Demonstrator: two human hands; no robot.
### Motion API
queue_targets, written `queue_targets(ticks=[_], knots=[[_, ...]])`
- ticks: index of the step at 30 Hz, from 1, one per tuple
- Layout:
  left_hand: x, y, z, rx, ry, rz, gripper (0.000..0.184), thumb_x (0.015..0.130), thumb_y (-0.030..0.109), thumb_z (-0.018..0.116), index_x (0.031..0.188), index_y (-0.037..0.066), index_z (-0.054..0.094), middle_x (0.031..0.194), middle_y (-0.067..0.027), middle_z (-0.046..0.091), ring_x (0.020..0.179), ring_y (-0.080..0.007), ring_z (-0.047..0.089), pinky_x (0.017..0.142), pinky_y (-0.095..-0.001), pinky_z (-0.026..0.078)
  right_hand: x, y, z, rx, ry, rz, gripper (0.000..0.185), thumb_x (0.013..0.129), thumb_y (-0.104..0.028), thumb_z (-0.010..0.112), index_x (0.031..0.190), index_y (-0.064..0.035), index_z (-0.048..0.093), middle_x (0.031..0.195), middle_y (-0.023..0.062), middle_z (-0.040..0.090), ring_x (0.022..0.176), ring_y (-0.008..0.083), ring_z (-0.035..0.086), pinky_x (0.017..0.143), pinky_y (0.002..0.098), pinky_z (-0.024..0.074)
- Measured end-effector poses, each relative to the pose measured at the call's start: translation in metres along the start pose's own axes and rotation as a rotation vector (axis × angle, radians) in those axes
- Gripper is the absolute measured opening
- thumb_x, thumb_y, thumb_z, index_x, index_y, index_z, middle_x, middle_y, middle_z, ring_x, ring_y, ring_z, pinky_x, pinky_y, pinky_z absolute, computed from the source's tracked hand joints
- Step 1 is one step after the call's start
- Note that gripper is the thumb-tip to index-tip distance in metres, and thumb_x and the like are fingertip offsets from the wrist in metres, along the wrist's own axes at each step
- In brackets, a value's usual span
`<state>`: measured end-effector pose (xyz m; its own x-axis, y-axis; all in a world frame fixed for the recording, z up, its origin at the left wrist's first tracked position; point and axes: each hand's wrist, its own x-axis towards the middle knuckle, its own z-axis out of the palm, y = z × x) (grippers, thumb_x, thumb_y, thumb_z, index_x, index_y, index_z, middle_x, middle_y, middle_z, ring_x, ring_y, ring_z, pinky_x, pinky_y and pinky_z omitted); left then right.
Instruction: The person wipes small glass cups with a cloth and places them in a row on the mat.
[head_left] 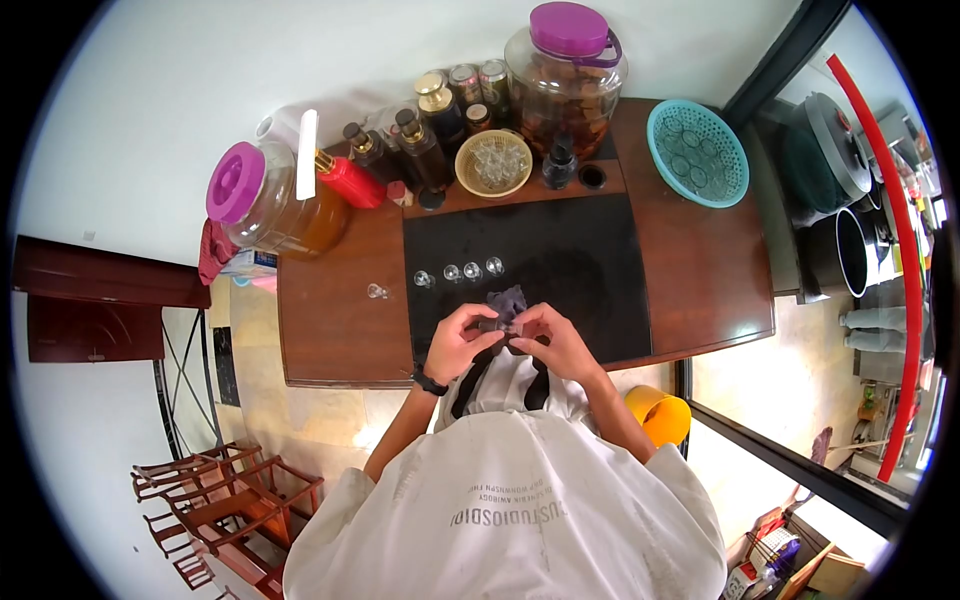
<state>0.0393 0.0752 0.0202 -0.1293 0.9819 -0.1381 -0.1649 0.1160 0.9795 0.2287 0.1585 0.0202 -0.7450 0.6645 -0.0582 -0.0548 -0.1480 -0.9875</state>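
Note:
Near the front edge of the black mat, my left hand (460,338) and my right hand (553,342) meet with their fingertips pinched together. Between them is a crumpled purple-grey cloth (507,300), which rises above my fingers. A small clear glass (489,324) seems to sit at my left fingertips, mostly covered by the fingers and cloth. My right fingers grip the lower part of the cloth. Beyond my hands, several small clear glasses (472,271) stand in a loose row on the mat. Another small glass (377,291) is on the brown wood to the left.
The black mat (580,250) covers the middle of a wooden table (700,280). At the back stand a wicker basket (493,188) of small glasses, bottles, cans and two large purple-lidded jars (565,90). A turquoise basket (742,170) holds glassware at right. A yellow bin (660,415) stands below.

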Motion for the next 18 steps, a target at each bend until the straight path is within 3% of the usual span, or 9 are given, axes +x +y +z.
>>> queue_targets(ticks=[2, 5, 7, 8, 10, 14, 16, 18], knots=[[-0.001, 0.000, 0.001, -0.009, -0.001, -0.010, 0.028, 0.079, -0.002, 0.068, 0.104, 0.001, 0.056, 0.102, -0.0049, 0.058, 0.095, -0.0106, 0.057, 0.080, -0.0245, 0.049, 0.000, -0.004, 0.001, -0.092, -0.020, -0.079, 0.021, 0.088, -0.007, 0.062, 0.104, -0.0013, 0.049, 0.092, 0.0052, 0.058, 0.081, 0.0096, 0.056, 0.072, 0.0248, 0.0482], [-0.001, 0.000, 0.001, 0.006, -0.009, -0.015, 0.029, 0.079, -0.002, 0.069, 0.105, 0.001, 0.056, 0.102, -0.0049, 0.058, 0.094, -0.0106, 0.057, 0.079, -0.0246, 0.049, 0.001, -0.002, 0.003, -0.073, 0.032, 0.025, 0.023, 0.085, -0.005, 0.064, 0.103, -0.0017, 0.050, 0.092, 0.0049, 0.057, 0.080, 0.0095, 0.056, 0.071, 0.0248, 0.0483], [-0.001, 0.001, 0.003, 0.016, -0.011, -0.015, 0.029, 0.079, -0.002, 0.069, 0.105, 0.001, 0.055, 0.102, -0.0049, 0.058, 0.095, -0.0106, 0.057, 0.080, -0.0246, 0.049, 0.002, 0.004, 0.002, 0.149, 0.018, 0.236, 0.025, 0.084, -0.006, 0.066, 0.102, -0.0013, 0.050, 0.092, 0.0053, 0.058, 0.080, 0.0095, 0.056, 0.070, 0.0245, 0.0486], [-0.001, 0.000, 0.003, 0.016, -0.011, -0.014, 0.029, 0.079, -0.002, 0.069, 0.105, 0.001, 0.055, 0.102, -0.0049, 0.058, 0.095, -0.0106, 0.057, 0.080, -0.0246, 0.049, 0.001, 0.004, 0.002, 0.149, 0.017, 0.236, 0.025, 0.084, -0.006, 0.066, 0.102, -0.0013, 0.050, 0.092, 0.0053, 0.058, 0.080, 0.0095, 0.056, 0.070, 0.0245, 0.0486], [-0.001, -0.001, 0.002, -0.020, 0.004, -0.003, 0.030, 0.079, -0.002, 0.069, 0.106, 0.002, 0.055, 0.103, -0.0051, 0.058, 0.095, -0.0111, 0.057, 0.080, -0.0246, 0.049, -0.001, 0.000, 0.003, -0.164, 0.048, -0.011, 0.027, 0.083, -0.007, 0.067, 0.103, -0.0015, 0.049, 0.091, 0.0055, 0.059, 0.079, 0.0098, 0.057, 0.069, 0.0238, 0.0488], [-0.002, 0.000, 0.001, -0.028, -0.001, -0.019, 0.031, 0.079, -0.001, 0.069, 0.106, 0.002, 0.055, 0.104, -0.0050, 0.058, 0.096, -0.0115, 0.057, 0.081, -0.0249, 0.048, 0.000, -0.006, 0.005, -0.136, 0.078, -0.010, 0.029, 0.083, -0.008, 0.067, 0.105, -0.0020, 0.049, 0.091, 0.0052, 0.059, 0.079, 0.0099, 0.057, 0.069, 0.0242, 0.0488], [-0.002, 0.001, 0.001, -0.036, -0.017, -0.025, 0.031, 0.079, -0.001, 0.069, 0.106, 0.003, 0.055, 0.104, -0.0049, 0.058, 0.096, -0.0116, 0.057, 0.081, -0.0249, 0.048, 0.002, 0.004, 0.003, 0.136, 0.025, 0.206, 0.029, 0.080, -0.006, 0.070, 0.103, -0.0024, 0.052, 0.090, 0.0042, 0.060, 0.077, 0.0093, 0.056, 0.069, 0.0240, 0.0489], [-0.002, 0.000, 0.001, -0.034, -0.007, -0.020, 0.031, 0.079, -0.001, 0.069, 0.106, 0.003, 0.055, 0.104, -0.0048, 0.058, 0.095, -0.0113, 0.057, 0.080, -0.0246, 0.048, 0.000, 0.000, 0.004, -0.021, 0.042, 0.098, 0.027, 0.080, -0.006, 0.070, 0.101, -0.0026, 0.054, 0.089, 0.0044, 0.059, 0.076, 0.0099, 0.056, 0.069, 0.0235, 0.0487]])
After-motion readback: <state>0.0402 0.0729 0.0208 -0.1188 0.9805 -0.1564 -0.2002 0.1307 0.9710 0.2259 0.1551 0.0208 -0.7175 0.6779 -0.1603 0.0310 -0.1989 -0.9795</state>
